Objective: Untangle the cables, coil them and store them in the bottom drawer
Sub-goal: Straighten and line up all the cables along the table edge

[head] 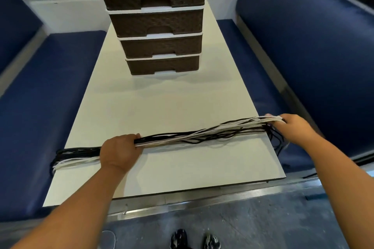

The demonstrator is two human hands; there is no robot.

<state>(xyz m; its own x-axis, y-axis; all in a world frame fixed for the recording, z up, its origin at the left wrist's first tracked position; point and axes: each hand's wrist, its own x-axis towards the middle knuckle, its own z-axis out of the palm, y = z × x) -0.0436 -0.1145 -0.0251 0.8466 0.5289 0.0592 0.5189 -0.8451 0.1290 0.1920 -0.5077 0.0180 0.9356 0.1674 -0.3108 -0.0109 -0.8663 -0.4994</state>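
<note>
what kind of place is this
Probably a booth in a diner or cafe: blue padded benches flank a narrow white table. A drawer unit stands on it, and both hands hold cables.

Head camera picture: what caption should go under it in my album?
Left hand and right hand stretch a bundle of black and white cables across the table, before a closed drawer unit.

No readable text, labels, brands, numbers or signs are seen anywhere in view.
</note>
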